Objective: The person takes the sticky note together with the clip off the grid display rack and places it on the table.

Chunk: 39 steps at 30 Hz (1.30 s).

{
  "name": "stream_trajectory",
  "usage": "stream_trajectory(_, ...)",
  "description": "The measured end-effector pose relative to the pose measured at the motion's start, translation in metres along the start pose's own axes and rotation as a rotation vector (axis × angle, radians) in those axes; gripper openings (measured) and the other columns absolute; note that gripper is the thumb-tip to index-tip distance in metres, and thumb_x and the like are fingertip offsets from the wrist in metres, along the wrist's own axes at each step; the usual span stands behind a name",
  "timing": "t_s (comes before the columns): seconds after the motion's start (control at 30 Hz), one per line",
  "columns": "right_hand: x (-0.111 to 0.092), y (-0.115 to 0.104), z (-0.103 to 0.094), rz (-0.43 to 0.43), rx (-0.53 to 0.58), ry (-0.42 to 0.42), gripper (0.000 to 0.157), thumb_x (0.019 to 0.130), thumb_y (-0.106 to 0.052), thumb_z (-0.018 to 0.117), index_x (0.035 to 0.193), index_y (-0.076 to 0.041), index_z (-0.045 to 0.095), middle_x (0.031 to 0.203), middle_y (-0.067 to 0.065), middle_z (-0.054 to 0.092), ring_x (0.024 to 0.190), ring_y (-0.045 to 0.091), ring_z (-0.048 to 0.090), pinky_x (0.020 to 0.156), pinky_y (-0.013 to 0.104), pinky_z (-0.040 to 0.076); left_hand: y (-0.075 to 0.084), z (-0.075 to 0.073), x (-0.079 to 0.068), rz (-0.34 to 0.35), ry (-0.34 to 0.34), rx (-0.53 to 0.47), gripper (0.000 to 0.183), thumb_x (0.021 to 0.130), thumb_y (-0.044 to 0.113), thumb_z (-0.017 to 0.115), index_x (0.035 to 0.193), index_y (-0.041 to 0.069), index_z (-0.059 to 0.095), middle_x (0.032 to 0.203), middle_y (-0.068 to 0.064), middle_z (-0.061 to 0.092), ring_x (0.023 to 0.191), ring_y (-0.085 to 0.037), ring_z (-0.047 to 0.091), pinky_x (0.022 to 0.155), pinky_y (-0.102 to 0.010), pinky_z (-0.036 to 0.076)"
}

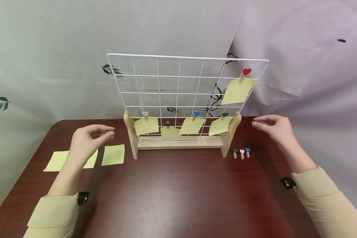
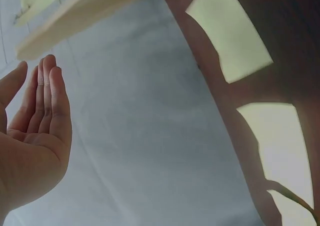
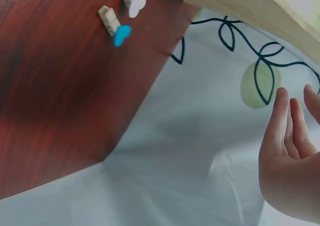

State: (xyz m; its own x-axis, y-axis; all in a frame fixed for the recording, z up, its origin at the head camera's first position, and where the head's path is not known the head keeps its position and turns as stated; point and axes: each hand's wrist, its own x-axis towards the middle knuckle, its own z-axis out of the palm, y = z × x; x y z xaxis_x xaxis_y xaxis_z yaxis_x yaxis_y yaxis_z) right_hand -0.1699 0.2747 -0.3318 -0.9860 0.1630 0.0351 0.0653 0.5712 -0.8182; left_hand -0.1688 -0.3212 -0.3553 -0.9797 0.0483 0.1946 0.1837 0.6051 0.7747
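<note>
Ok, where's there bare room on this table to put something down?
The table is bare in front of the rack, between the sleeves. It's crowded left of the rack with loose yellow notes, and just right with three clips.

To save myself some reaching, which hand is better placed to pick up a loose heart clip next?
The right hand, most likely: it hangs empty at the same end of the grid rack as the loose heart clips. The left hand, also empty, is at the opposite end, nearer the loose yellow notes.
</note>
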Motion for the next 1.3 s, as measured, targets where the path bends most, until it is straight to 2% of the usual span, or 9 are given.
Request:
stream_trajectory(0.2,-0.005,-0.013,-0.003,-0.01,0.022,0.0,0.011,0.095,-0.018,0.081,0.106,-0.02,0.084,0.076,-0.032,0.074,0.073,-0.011,0.071,0.07,0.009,0.049,0.015,0.009,0.003,0.026,-0.014,-0.012,0.021,0.098,0.016,0.078,0.115,0.004,0.08,0.078,0.039,0.069,0.074,0.017,0.067,0.059,-0.015,0.047)
stream_trajectory(0.47,-0.009,-0.028,-0.006,-0.046,0.067,-0.004,0.013,0.095,-0.016,0.082,0.108,-0.018,0.084,0.08,-0.03,0.076,0.076,-0.01,0.072,0.072,0.007,0.051,0.029,0.021,0.007,0.042,-0.022,-0.042,0.019,0.095,0.016,0.082,0.111,0.006,0.082,0.081,0.037,0.069,0.074,0.011,0.068,0.065,-0.012,0.052)
stream_trajectory(0.7,-0.012,-0.042,-0.006,-0.058,0.062,0.023,0.014,0.095,-0.018,0.083,0.1,-0.031,0.084,0.079,-0.032,0.075,0.079,-0.012,0.072,0.077,0.007,0.051,0.039,0.033,0.014,0.07,-0.024,-0.063,0.016,0.094,0.013,0.082,0.107,0.005,0.083,0.079,0.04,0.066,0.071,0.011,0.066,0.063,-0.012,0.051)
stream_trajectory(0.8,-0.013,-0.048,-0.008,-0.073,0.028,0.034,0.012,0.095,-0.019,0.083,0.103,-0.028,0.085,0.079,-0.033,0.075,0.08,-0.012,0.071,0.076,0.007,0.051,0.044,0.039,0.016,0.087,-0.022,-0.062,0.015,0.093,0.013,0.083,0.106,0.005,0.083,0.081,0.03,0.071,0.07,0.01,0.065,0.061,-0.013,0.05)
stream_trajectory(0.9,-0.014,-0.053,-0.009,-0.089,0.0,0.045,0.013,0.094,-0.02,0.083,0.106,-0.025,0.085,0.079,-0.034,0.074,0.08,-0.012,0.07,0.076,0.007,0.049,0.049,0.044,0.018,0.101,-0.025,-0.066,0.015,0.093,0.013,0.083,0.106,0.006,0.084,0.088,0.008,0.08,0.069,0.008,0.066,0.059,-0.015,0.049)
stream_trajectory(1.0,-0.014,-0.058,-0.011,-0.106,-0.001,0.053,0.014,0.094,-0.018,0.083,0.108,-0.023,0.085,0.08,-0.033,0.074,0.081,-0.011,0.07,0.076,0.007,0.049,0.055,0.05,0.02,0.105,-0.039,-0.085,0.015,0.093,0.013,0.083,0.107,0.006,0.084,0.099,-0.012,0.082,0.07,0.008,0.067,0.061,-0.014,0.049)
stream_trajectory(1.1,-0.014,-0.063,-0.012,-0.126,0.02,0.06,0.014,0.094,-0.016,0.083,0.107,-0.022,0.085,0.081,-0.032,0.075,0.08,-0.011,0.071,0.076,0.007,0.05,0.061,0.055,0.022,0.094,-0.058,-0.099,0.016,0.094,0.012,0.082,0.108,0.006,0.084,0.103,-0.018,0.081,0.072,0.007,0.068,0.064,-0.013,0.05)
stream_trajectory(1.3,-0.015,-0.075,-0.014,-0.157,0.064,0.057,0.016,0.093,-0.014,0.083,0.109,-0.014,0.084,0.084,-0.028,0.078,0.083,-0.008,0.074,0.077,0.008,0.052,0.074,0.064,0.026,0.086,-0.091,-0.111,0.016,0.095,0.011,0.08,0.108,0.004,0.083,0.098,-0.019,0.082,0.073,0.004,0.073,0.066,-0.012,0.053)
